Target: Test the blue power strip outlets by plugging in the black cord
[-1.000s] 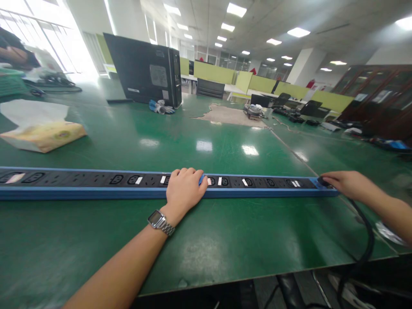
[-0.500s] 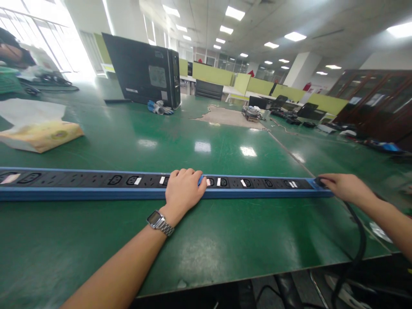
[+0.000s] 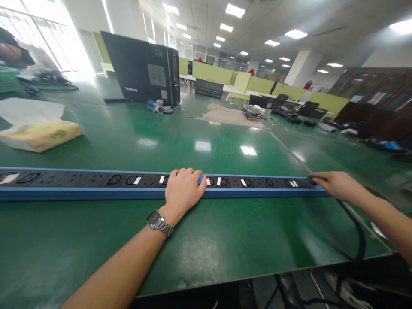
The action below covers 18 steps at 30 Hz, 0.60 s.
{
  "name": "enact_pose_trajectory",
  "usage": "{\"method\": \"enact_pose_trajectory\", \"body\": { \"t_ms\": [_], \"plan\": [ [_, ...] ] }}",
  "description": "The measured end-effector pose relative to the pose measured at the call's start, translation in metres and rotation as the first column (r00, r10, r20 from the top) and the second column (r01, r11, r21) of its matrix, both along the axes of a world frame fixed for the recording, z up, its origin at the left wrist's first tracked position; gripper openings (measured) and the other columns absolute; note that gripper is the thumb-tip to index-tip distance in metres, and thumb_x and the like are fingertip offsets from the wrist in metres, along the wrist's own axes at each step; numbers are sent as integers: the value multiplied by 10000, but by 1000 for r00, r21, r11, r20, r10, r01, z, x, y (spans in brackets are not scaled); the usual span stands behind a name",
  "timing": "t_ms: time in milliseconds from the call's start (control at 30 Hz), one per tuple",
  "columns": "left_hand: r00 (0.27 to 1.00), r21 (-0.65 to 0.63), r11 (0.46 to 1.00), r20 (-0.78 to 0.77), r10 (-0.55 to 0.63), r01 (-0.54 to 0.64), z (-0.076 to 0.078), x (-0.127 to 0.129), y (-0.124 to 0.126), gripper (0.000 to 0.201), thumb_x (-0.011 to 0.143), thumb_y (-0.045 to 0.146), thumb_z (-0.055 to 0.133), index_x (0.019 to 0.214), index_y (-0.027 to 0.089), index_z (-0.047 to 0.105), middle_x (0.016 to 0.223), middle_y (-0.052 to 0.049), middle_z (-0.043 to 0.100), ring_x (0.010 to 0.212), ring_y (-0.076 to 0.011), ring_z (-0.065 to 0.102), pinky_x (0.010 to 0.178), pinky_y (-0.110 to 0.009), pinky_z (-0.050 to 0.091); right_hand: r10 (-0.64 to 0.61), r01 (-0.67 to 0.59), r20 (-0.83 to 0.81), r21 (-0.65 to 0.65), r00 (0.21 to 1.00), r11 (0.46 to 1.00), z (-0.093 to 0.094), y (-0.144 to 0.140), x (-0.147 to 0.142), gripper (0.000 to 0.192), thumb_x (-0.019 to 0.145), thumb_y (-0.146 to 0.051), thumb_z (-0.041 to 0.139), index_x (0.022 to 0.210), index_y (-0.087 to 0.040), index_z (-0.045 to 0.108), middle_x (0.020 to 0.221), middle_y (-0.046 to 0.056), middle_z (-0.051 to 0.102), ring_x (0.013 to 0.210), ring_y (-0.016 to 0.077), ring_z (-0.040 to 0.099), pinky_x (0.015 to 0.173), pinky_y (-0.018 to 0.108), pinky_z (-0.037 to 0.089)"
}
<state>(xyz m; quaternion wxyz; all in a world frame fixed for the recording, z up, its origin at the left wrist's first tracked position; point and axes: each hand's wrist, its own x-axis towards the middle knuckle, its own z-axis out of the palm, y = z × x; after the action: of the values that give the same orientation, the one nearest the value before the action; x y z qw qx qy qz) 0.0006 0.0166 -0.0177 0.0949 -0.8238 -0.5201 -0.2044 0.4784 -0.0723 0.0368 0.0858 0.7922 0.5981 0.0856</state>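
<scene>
A long blue-and-black power strip (image 3: 96, 194) lies across the green table, its sockets facing up and several small white labels on it. My left hand (image 3: 184, 189) is wrapped over its middle, fingers over the far edge and thumb on the top. A small blue piece (image 3: 200, 179) shows by the thumb; the rest of it is hidden. At the strip's right end, my right hand (image 3: 336, 184) pinches a small black piece (image 3: 310, 180), apparently the end of the thick black cable (image 3: 358, 231). That cable hangs below the hand past the table edge.
A tissue pack (image 3: 41, 133) lies at the left. Farther back stand a black computer tower (image 3: 141, 71) and a pair of gloves (image 3: 160, 107). The table's front edge (image 3: 257, 278) runs below my arms, with cables beneath. A person's arm (image 3: 11, 51) shows far left.
My right hand has shifted slightly left over the strip's end with the black piece in its fingers, and the cable has swung a little. My left hand stays where it was.
</scene>
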Motion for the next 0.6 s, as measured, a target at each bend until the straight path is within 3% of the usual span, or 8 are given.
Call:
{"method": "enact_pose_trajectory", "body": {
  "t_ms": [200,300,400,500,600],
  "plan": [
    [1000,6,1000,11,-13,13,-1,-1,1,419,952,417,334,1007,226,703,926,-85,717,903,-268,623,834,-417,383,-5,7,71,-39,997,999,-15,3,-3,474,918,-382,361,1175,-193,712,1104,98,723,985,262,670,842,331,496],
    [1000,7,1000,23,-11,11,-2,0,1,409,949,415,344,994,226,704,923,-86,715,905,-267,621,840,-417,377,-40,38,92,23,995,999,-18,-4,-10,491,922,-410,338,1190,-220,703,1085,105,726,936,271,674,774,343,499],
    [1000,6,1000,22,-9,9,-3,0,0,404,949,412,346,956,220,702,905,-86,709,897,-263,619,837,-415,369,-126,105,109,179,986,978,-11,-13,-24,522,923,-450,313,1196,-234,702,1068,109,728,891,286,675,706,351,490],
    [1000,12,1000,22,-7,6,-2,1,0,401,950,410,345,946,218,698,898,-88,706,902,-265,615,833,-414,366,-116,105,21,288,993,952,-3,-14,-52,504,898,-481,365,1143,-237,732,1020,87,741,871,270,675,701,330,490],
    [1000,8,1000,20,2,-3,-2,1,-1,401,950,414,345,947,220,696,901,-87,705,905,-263,614,842,-414,363,-5,35,-136,219,991,975,-1,-4,-84,447,861,-472,445,1069,-240,765,912,58,754,807,237,678,717,305,500]
  ]
}}
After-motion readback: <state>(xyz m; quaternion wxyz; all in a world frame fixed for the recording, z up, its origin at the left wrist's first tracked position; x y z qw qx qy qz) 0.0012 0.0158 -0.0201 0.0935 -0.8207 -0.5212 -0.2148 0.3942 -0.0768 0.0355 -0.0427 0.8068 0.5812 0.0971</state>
